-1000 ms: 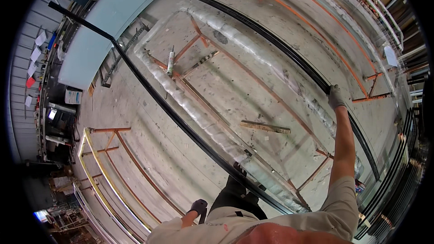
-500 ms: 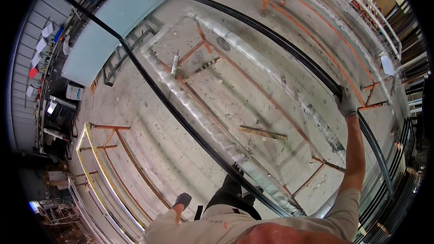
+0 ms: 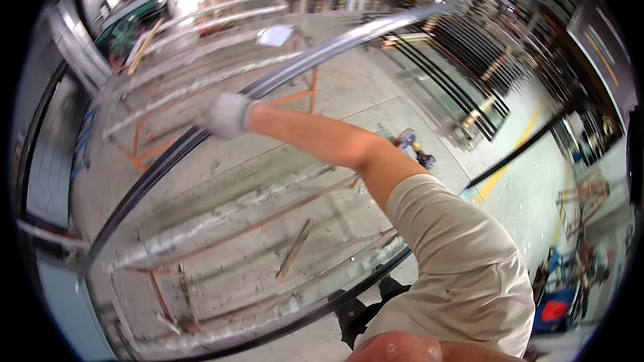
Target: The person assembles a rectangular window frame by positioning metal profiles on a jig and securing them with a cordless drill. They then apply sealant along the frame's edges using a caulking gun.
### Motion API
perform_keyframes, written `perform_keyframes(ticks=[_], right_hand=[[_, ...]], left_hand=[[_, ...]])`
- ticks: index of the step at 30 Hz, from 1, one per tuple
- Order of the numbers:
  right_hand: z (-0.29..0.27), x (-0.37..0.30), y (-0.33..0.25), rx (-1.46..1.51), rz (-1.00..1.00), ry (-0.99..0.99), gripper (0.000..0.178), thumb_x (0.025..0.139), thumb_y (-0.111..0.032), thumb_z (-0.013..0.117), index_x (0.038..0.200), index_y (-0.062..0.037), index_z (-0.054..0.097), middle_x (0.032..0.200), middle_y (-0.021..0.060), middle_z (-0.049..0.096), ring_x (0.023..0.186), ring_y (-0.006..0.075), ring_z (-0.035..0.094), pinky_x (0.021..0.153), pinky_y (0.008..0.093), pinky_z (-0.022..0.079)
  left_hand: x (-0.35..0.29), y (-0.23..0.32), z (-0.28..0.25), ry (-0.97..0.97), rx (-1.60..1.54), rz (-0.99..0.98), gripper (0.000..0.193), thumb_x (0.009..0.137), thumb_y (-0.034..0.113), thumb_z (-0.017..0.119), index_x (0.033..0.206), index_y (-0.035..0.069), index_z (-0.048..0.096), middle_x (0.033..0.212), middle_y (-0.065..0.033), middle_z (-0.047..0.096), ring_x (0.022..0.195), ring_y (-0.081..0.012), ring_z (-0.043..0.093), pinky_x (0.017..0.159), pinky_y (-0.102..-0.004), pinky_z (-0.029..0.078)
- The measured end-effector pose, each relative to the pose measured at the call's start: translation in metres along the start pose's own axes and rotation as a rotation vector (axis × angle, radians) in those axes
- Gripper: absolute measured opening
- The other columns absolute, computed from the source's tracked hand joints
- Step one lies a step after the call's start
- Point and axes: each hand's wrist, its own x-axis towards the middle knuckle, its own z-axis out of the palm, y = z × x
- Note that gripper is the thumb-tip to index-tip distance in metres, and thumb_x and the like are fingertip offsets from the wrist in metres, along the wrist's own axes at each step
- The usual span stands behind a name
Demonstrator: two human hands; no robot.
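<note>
A long dark bar (image 3: 322,51) runs diagonally from the upper right of the frame down to the lower left. Left of centre, the person's right hand (image 3: 228,115), in a pale glove and blurred, is closed around it, the bare forearm reaching in from the lower right. The left hand is out of view; its state cannot be told. Beyond the bar, at upper left, is an orange rack (image 3: 295,97). In the lower half, a plank (image 3: 295,249) lies tilted between a rack's two wrapped beams (image 3: 221,224). Right of centre, a power tool (image 3: 409,141) sits past the forearm. A second dark bar (image 3: 523,147) slants at right.
</note>
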Motion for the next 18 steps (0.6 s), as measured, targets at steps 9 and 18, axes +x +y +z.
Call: perform_keyframes(ticks=[9,18], right_hand=[[-0.244,-0.049,-0.061,-0.257,-0.118,0.099,0.028,0.091,-0.029,0.061,0.111,-0.0106,0.066,0.094,0.0107,0.070,0.085,0.0292,0.069,0.070,0.0432,0.056],[-0.483,-0.155,-0.130,-0.742,-0.311,0.498,0.031,0.092,-0.030,0.065,0.116,-0.0112,0.066,0.086,0.0068,0.070,0.072,0.0237,0.067,0.061,0.0365,0.056]], left_hand=[[0.007,0.064,-0.027,-0.055,-0.074,0.182,0.026,0.095,0.026,0.054,0.096,0.007,0.072,0.095,-0.0123,0.072,0.081,-0.0269,0.065,0.071,-0.0408,0.050],[-0.102,-0.052,0.051,0.088,-0.526,0.015,0.022,0.095,0.024,0.057,0.095,0.006,0.069,0.087,-0.0104,0.071,0.069,-0.0196,0.062,0.060,-0.0339,0.049]])
